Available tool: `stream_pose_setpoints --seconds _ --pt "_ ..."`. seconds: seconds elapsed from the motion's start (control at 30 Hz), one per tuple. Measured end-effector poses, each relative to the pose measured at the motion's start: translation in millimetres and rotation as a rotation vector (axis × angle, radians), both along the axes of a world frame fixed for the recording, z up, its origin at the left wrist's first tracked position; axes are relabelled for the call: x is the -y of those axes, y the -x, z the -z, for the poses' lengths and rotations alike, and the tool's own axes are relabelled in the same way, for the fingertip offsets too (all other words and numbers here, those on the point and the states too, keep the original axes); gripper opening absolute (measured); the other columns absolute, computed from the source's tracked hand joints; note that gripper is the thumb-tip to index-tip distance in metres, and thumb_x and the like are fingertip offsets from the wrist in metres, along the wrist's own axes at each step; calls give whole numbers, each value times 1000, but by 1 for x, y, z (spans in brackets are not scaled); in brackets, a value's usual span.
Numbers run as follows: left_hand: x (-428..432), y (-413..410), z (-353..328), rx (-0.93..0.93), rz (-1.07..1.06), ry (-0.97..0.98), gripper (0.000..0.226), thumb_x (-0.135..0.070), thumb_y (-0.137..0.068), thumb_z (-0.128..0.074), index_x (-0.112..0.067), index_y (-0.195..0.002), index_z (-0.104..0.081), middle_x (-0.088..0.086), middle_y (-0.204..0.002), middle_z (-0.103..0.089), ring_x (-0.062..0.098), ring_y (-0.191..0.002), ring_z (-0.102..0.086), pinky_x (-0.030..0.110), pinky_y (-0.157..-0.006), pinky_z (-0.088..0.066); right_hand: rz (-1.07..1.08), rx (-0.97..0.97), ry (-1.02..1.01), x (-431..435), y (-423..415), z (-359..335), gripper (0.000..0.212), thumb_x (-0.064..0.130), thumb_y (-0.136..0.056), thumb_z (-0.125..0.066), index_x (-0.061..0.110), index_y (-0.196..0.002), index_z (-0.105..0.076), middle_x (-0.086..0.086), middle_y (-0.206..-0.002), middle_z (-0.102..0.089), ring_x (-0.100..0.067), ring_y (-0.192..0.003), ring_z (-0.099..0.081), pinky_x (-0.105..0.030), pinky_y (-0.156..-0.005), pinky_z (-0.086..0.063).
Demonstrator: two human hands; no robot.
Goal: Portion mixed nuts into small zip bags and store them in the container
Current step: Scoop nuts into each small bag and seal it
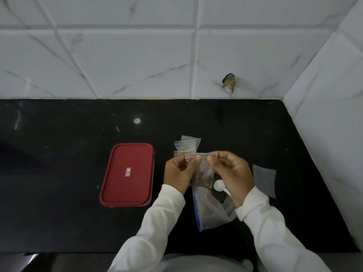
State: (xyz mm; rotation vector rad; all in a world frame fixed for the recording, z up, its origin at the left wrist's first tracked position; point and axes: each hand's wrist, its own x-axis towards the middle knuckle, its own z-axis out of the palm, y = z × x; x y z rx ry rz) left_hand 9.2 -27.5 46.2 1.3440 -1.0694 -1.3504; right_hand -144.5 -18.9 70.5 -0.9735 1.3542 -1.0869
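The small zip bag [203, 170] is held up above the tabletop [59, 183], between the two hands, with its mouth uppermost, so the mixed nuts [202, 178] sit in its bottom and the strip along the top lies free to be pressed closed; this looks like the sealing step. The left hand [179, 171] pinches the left part of the top edge and the right hand [231, 173] pinches the right part, the thumb tips [198, 158] close together on the strip and the other fingers curled behind the plastic. Just beyond the hands lie a few more small bags [187, 145], overlapping; whether all are filled I cannot tell. Under the right hand, the big supply bag [210, 211] lies open with the white spoon [219, 184] at its mouth, handy for the next scoop. A flat bag [264, 179], seemingly empty, waits to the right. The container [127, 173] stands to the left, well apart, its red lid on, so storing is yet to come.
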Motion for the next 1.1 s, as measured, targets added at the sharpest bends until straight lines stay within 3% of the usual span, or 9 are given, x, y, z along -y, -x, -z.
stream_pose_setpoints --seconds 0.33,0.6,0.8,1.0,1.1 --pt "-4 11 14 55 -70 -69 12 -26 -87 -70 -17 -96 -72 -4 -91 -74 8 -88 -70 29 -78 -59 -2 -154 -118 2 -8 23 17 39 -88 -66 28 -100 -70 6 -95 -73 -9 -91 -70 -30 -75 -59" --pt "-1 16 9 19 -116 -237 13 -26 -86 -72 -17 -95 -73 0 -94 -74 15 -91 -69 40 -83 -59 36 -193 -87 1 -15 21 12 33 -92 -62 26 -97 -70 7 -90 -72 -7 -86 -69 -26 -72 -58" --pt "-3 17 5 -10 -180 -251 3 -18 -86 -72 -19 -83 -71 0 -87 -73 16 -85 -69 33 -70 -58 16 -185 -92 -2 -16 26 14 37 -90 -63 27 -98 -69 6 -93 -71 -10 -88 -69 -30 -74 -60" --pt "-3 17 6 -50 -157 -262 5 -23 -84 -74 -19 -86 -74 -3 -84 -75 13 -85 -71 33 -76 -58 119 -53 -144 -5 -20 26 15 39 -88 -65 29 -99 -69 5 -98 -71 -13 -93 -68 -38 -77 -61" --pt "-3 16 6 -96 -164 -304 6 -25 -85 -73 -19 -86 -75 -1 -88 -76 20 -92 -71 43 -86 -57 139 -17 -171 -5 -18 25 15 37 -87 -67 27 -98 -70 4 -96 -72 -14 -90 -70 -38 -76 -61"
